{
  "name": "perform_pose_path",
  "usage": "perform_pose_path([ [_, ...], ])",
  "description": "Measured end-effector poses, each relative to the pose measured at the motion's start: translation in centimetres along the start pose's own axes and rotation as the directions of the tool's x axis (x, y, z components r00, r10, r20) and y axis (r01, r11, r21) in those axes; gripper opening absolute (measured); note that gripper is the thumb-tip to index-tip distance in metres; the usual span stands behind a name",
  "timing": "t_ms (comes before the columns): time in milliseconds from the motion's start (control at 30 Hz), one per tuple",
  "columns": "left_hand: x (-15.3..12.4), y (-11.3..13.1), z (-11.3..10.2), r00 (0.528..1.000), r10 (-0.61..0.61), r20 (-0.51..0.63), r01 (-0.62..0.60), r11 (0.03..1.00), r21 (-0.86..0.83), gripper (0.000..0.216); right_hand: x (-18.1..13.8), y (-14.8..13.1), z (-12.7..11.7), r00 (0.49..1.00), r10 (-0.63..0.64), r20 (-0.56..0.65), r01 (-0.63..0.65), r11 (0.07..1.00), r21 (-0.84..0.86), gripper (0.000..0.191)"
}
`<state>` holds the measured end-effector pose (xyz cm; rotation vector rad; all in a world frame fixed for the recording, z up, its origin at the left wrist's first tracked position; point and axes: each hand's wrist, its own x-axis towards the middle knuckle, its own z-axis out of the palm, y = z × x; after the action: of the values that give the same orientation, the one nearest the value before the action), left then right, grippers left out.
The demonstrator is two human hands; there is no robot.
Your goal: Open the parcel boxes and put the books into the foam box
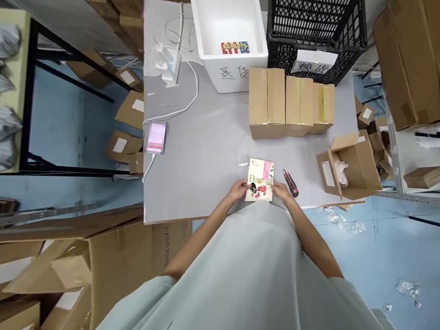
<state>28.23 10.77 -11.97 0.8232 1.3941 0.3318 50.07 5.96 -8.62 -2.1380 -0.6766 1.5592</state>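
A small book (260, 180) with a cream and pink cover, green lettering and pictures of vegetables is held near the table's front edge. My left hand (238, 189) grips its left side, fingers closed on the edge. On the opposite side, my right hand (281, 190) pinches the right edge. Just beyond my right hand lies a red and black box cutter (290, 183) on the grey table (206, 147).
Closed cardboard boxes (266, 104) stand in a row before a white bin (230, 76) and a black crate (315, 43). An open carton (349, 166) sits at the right edge. A phone (156, 137) with a cable and a power strip (170, 66) lie at left.
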Motion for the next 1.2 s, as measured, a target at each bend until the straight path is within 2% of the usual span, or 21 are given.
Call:
perform_pose_path([
  [100,-2.1,2.0,-2.4,0.993,0.093,0.074,-0.087,0.993,-0.085,0.058,-1.2,-1.0,-0.5,0.998,-0.052,-0.026,0.053,0.997,0.053,0.027],
  [200,-5.0,4.1,-5.3,0.967,0.191,0.168,-0.157,0.968,-0.194,0.067,-3.4,-2.7,-1.2,0.987,-0.163,-0.013,0.163,0.971,0.173,0.046],
  [300,-8.3,6.0,-7.3,0.948,0.232,0.22,-0.175,0.952,-0.25,0.066,-6.7,-5.0,-1.9,0.938,-0.335,0.085,0.289,0.895,0.341,0.063],
  [400,-11.1,7.7,-8.1,0.936,0.281,0.21,-0.221,0.937,-0.27,0.062,-9.9,-7.4,-2.5,0.89,-0.441,0.119,0.363,0.842,0.4,0.06],
  [500,-12.8,9.0,-8.0,0.928,0.335,0.163,-0.288,0.922,-0.26,0.061,-11.9,-9.4,-2.8,0.874,-0.48,0.08,0.414,0.82,0.396,0.057],
  [633,-13.9,10.4,-7.6,0.922,0.371,0.116,-0.339,0.913,-0.226,0.06,-12.9,-10.5,-3.0,0.869,-0.492,0.05,0.436,0.811,0.391,0.059],
  [833,-14.6,11.1,-7.2,0.911,0.401,0.096,-0.379,0.906,-0.188,0.061,-13.2,-10.5,-3.4,0.865,-0.496,0.071,0.44,0.819,0.369,0.058],
  [933,-14.5,11.0,-6.5,0.92,0.391,0.037,-0.378,0.908,-0.179,0.061,-12.6,-10.0,-3.4,0.858,-0.508,0.078,0.455,0.821,0.346,0.059],
  [1000,-14.2,10.8,-5.8,0.929,0.367,-0.038,-0.367,0.91,-0.194,0.063,-12.0,-9.6,-3.2,0.864,-0.498,0.065,0.465,0.842,0.276,0.06],
  [1067,-14.0,10.6,-5.0,0.928,0.355,-0.114,-0.371,0.907,-0.198,0.064,-11.4,-9.3,-2.9,0.879,-0.476,-0.031,0.476,0.872,0.113,0.061],
  [1133,-14.0,10.5,-4.1,0.915,0.362,-0.178,-0.392,0.903,-0.175,0.062,-11.3,-9.2,-2.2,0.871,-0.476,-0.125,0.475,0.879,-0.04,0.059],
  [1200,-14.2,10.6,-3.3,0.888,0.391,-0.241,-0.427,0.897,-0.119,0.057,-11.8,-9.5,-1.2,0.868,-0.489,-0.087,0.486,0.872,-0.062,0.055],
])
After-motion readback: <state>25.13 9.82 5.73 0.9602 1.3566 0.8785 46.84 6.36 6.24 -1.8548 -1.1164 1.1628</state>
